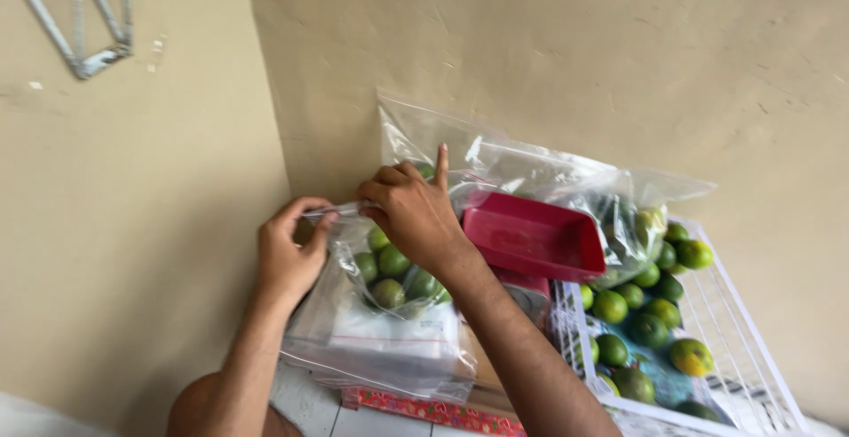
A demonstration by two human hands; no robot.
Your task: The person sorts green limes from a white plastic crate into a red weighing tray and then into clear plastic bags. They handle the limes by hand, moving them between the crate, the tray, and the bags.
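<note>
A clear zip-top plastic bag [354, 309] holding several green limes [393, 264] stands in front of me. My left hand [290, 256] pinches the left end of the bag's top strip. My right hand [414, 211] pinches the same strip further right, with its index finger stretched upward. The strip runs taut between both hands.
A red plastic tray [531, 238] sits just right of my right hand. A white wire basket [752, 331] at the right holds several green and yellow-green limes [650, 331]. More clear bags [531, 167] lean against the beige wall. A stack of empty bags [389, 353] lies below.
</note>
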